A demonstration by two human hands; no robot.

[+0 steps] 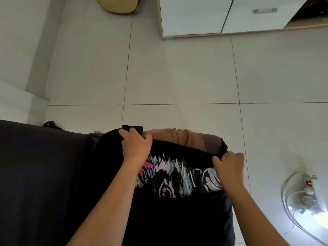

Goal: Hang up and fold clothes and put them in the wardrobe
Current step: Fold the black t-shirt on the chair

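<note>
A: Shirt status?
B: One black printed shirt, long axis running hand to hand, folded edge away from the person. Left hand and right hand apart, each pinching that edge.
A: Others?
B: One brown garment just beyond the hands.

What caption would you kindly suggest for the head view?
The left hand and right hand grip a black printed shirt over a dark surface.

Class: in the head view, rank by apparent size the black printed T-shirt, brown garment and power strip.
1. black printed T-shirt
2. brown garment, partly hidden behind it
3. power strip
Garment's true size unsure.
</note>
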